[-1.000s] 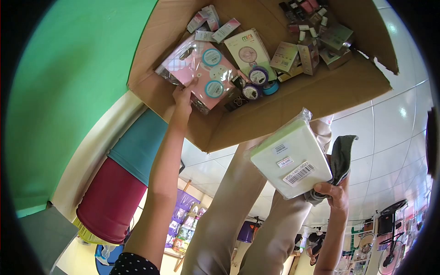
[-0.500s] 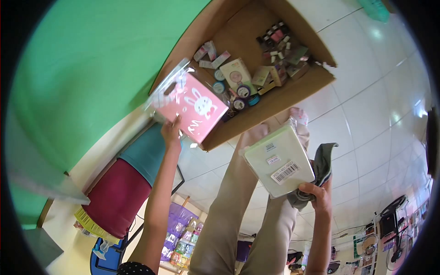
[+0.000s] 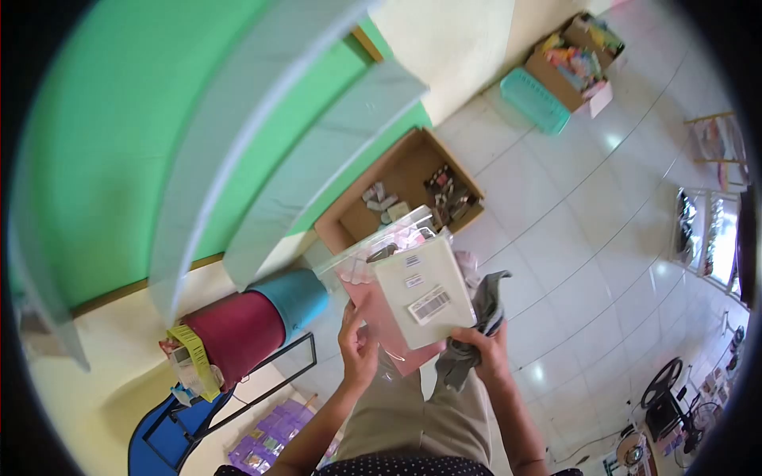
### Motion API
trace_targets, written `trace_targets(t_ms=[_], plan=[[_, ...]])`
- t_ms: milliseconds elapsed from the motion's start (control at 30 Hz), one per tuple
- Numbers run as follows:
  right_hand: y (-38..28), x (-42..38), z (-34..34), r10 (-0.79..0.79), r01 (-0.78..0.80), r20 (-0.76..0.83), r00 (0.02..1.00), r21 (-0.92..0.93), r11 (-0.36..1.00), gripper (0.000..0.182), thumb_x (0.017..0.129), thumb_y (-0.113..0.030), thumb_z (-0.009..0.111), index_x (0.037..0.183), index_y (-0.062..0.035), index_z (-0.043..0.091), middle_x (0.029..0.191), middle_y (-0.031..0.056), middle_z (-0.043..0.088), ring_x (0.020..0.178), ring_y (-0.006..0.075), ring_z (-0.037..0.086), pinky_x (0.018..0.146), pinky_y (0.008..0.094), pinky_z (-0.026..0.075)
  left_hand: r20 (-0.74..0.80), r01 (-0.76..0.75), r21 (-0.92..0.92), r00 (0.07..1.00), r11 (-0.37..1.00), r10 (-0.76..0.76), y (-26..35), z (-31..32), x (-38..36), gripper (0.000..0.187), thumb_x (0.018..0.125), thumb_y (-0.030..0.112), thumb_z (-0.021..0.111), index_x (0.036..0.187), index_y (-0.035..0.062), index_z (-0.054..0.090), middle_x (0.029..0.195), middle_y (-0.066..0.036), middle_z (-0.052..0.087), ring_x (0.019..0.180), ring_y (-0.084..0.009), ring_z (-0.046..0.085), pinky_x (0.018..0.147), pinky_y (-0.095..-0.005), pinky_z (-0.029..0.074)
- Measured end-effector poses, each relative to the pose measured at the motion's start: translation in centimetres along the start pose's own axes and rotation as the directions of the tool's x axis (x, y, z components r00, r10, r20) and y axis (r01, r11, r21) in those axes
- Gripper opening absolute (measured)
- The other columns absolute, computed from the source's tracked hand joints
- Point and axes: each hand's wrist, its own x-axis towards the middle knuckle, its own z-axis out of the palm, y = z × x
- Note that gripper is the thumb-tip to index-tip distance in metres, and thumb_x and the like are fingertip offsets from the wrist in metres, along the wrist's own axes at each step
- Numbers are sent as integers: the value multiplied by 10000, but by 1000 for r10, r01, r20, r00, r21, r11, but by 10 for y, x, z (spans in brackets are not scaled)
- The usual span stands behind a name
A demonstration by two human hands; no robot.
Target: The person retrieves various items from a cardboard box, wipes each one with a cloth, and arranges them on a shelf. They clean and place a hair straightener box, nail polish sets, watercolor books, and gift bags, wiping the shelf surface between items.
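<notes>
My left hand [image 3: 359, 345] grips the lower left edge of a flat pink pack [image 3: 369, 305] in a clear plastic sleeve. My right hand [image 3: 486, 353] holds a flat pale pack [image 3: 436, 274] with barcode stickers, together with a crumpled grey cloth [image 3: 490, 297]. The pale pack overlaps the pink one and hides part of it. Beyond both hands, an open cardboard box [image 3: 409, 163] stands on the floor, with small cartons [image 3: 381, 194] and dark bottles [image 3: 448, 190] inside.
Grey shelves [image 3: 325, 131] jut from the green wall at left. Below them are a maroon bin [image 3: 238, 333], a teal bin [image 3: 294, 297] and a black metal frame [image 3: 274, 385]. A green basket [image 3: 532, 99] and filled cartons [image 3: 556, 75] lie farther off on the tiled floor.
My hands have come together, the pale pack now overlapping the pink one. The pink pack has moved away from above the box. My view has risen, and the box looks smaller and farther off.
</notes>
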Motion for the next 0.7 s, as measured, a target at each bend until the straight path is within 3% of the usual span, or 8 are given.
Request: trace_targets(t_ms=[33,100,200,300,367,433,567,700], plan=[[-9,-18,12,-18,18,8,1000,8,1000,362,560,48,613,904,39,497,764,47,544,661,130,534,611,250,449,-14,-37,-13,999,999,37,11,-1,-9,505,739,-60,465,1219,5,327,1166,-143,373,884,-131,487,658,-189,410],[-23,-52,24,40,-33,120,992,-54,998,389,565,51,617,926,33,472,820,62,539,706,134,531,625,254,452,-81,59,-439,991,897,-105,36,-2,-25,386,718,-57,446,1104,-55,450,1102,-83,456,915,-121,481,707,-206,399],[-61,-85,37,-80,104,214,973,-103,989,346,569,54,620,889,22,493,797,55,554,693,145,545,639,263,463,-86,174,-627,954,759,-289,68,-4,-38,288,774,160,450,968,-39,527,967,-78,553,873,-143,512,745,-265,400],[-79,-108,65,-157,251,345,925,-248,936,313,573,46,631,865,30,520,783,69,573,690,151,556,644,271,468,-204,-69,-858,955,508,-215,118,-10,-49,464,810,338,334,1085,-16,454,1075,-116,508,1018,-220,456,894,-340,301],[-81,-115,75,-66,230,441,895,-331,915,315,580,35,640,875,42,533,798,80,580,701,145,554,647,274,466,-124,-63,-967,963,248,-238,143,-23,-59,465,831,360,408,1073,-34,447,1027,-97,522,961,-189,495,815,-334,387],[-94,-128,93,-30,237,502,864,-354,905,314,589,18,648,882,49,541,798,81,583,704,142,555,650,276,462,-223,-56,-817,948,574,-226,149,-27,-58,405,814,291,485,1041,-44,466,970,-113,547,860,-173,545,730,-292,438],[-103,-128,121,62,480,653,755,-614,627,350,659,-73,641,975,14,517,864,74,563,750,129,531,674,260,438,-343,-174,-855,896,489,-281,140,-42,-61,347,794,214,529,1014,-50,481,926,-118,562,789,-154,567,674,-256,456],[-151,-114,178,455,132,640,620,-656,743,345,776,-291,502,976,-10,510,896,77,548,797,131,522,724,271,427,-414,-337,-894,873,295,-257,145,-70,-76,375,809,241,496,1047,-44,446,940,-110,547,822,-168,556,715,-281,452]])
